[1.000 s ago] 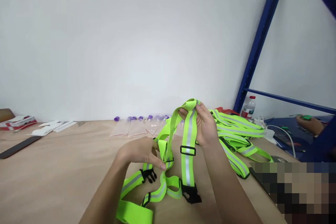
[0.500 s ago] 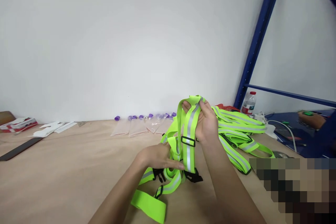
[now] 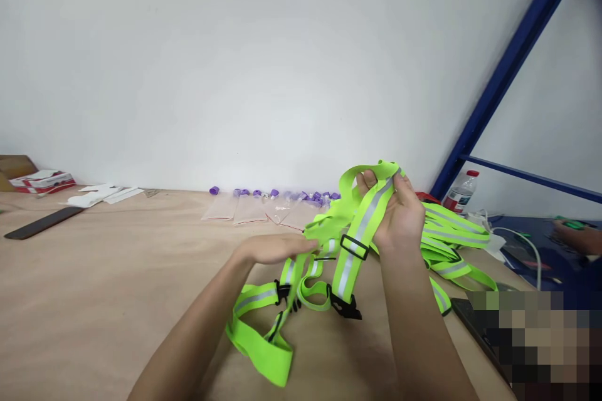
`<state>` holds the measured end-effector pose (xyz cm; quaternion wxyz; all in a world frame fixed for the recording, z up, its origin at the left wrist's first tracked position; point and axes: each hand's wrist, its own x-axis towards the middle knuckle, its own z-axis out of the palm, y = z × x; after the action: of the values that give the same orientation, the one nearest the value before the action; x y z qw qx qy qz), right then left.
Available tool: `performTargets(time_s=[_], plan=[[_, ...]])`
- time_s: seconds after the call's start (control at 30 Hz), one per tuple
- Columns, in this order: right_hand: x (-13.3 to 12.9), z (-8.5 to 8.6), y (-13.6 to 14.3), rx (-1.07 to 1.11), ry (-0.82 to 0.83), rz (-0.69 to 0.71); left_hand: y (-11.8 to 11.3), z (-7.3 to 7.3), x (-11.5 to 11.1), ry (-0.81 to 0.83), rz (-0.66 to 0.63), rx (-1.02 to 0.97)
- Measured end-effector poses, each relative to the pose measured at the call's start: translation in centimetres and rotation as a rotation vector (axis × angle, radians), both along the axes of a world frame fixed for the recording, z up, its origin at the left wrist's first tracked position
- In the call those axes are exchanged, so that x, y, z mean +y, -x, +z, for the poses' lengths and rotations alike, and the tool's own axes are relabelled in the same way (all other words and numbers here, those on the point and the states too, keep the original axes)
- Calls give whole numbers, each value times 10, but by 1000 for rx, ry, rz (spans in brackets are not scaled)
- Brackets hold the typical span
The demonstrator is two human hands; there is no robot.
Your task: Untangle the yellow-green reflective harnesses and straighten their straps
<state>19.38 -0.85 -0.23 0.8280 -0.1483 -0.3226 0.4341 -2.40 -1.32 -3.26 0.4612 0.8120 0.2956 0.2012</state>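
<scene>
A fluorescent green reflective harness with silver stripes [image 3: 369, 219] hangs from my right hand [image 3: 403, 216], whose fingers and thumb close around a folded strap. A black slide adjuster [image 3: 354, 247] sits on this strap, and a black buckle piece [image 3: 345, 307] dangles at its lower end. My left hand [image 3: 273, 249] is palm down at the harness's left side, fingers fairly straight and pressed against a strap; its thumb is hidden. Beneath it, a lower loop [image 3: 266, 357] rests near the table, with another black buckle [image 3: 283, 292] by it.
More green straps [image 3: 454, 238] lie piled to the right, near a red-capped bottle [image 3: 461, 191]. Clear bags [image 3: 249, 210] and purple pieces [image 3: 316, 197] line the wall. A dark flat strip [image 3: 44, 222], papers [image 3: 101, 194] and a box [image 3: 42, 182] lie left. Another person's hand [image 3: 580, 237] shows far right.
My right hand has moved right with the folded strap, which now slants. My left hand has shifted slightly up and left, and the straps between the hands have spread apart. The view has tilted.
</scene>
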Motion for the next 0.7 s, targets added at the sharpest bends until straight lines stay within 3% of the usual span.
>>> performTargets(time_s=[0.07, 0.13, 0.3, 0.5, 0.7], plan=[[0, 1, -8, 3, 9, -4, 18, 5, 5, 314, -115, -193], [-1, 3, -15, -23, 27, -11, 37, 9, 7, 394, -91, -369], [-9, 4, -24, -299, 106, 27, 68, 16, 2, 153, 253, -666], [-16, 6, -22, -598, 117, 199, 66, 30, -13, 119, 199, -667], [-13, 2, -20, -619, 162, 195, 63, 41, -23, 65, 328, -722]])
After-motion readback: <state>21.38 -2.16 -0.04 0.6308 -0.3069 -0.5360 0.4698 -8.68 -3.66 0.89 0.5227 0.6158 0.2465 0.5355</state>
